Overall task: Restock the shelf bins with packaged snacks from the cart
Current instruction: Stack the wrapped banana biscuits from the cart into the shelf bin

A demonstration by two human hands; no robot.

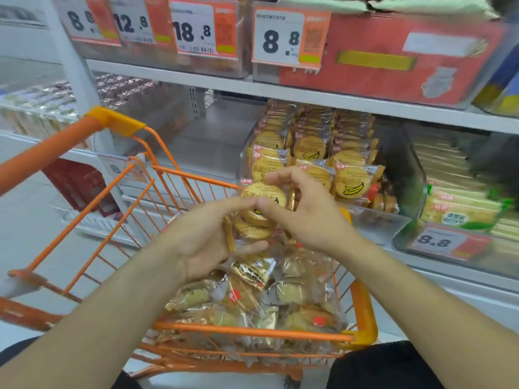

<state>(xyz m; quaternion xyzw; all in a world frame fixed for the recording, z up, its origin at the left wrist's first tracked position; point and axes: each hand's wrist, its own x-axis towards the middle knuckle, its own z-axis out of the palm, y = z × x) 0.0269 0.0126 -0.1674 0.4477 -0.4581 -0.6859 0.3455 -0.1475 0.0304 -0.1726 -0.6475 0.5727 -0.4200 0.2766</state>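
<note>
The left hand (209,237) and right hand (306,211) are each gripping a stack of banana biscuit packets (259,211) above the cart (252,331), just short of the biscuit bin (387,220). Slippery wrappers are likely risking packets sliding from either grip back into the cart.

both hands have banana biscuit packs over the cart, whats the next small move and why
Probably carry the banana biscuit packs, gripped by the left hand and right hand, forward into the clear bin just behind, since it already holds matching packs.
</note>
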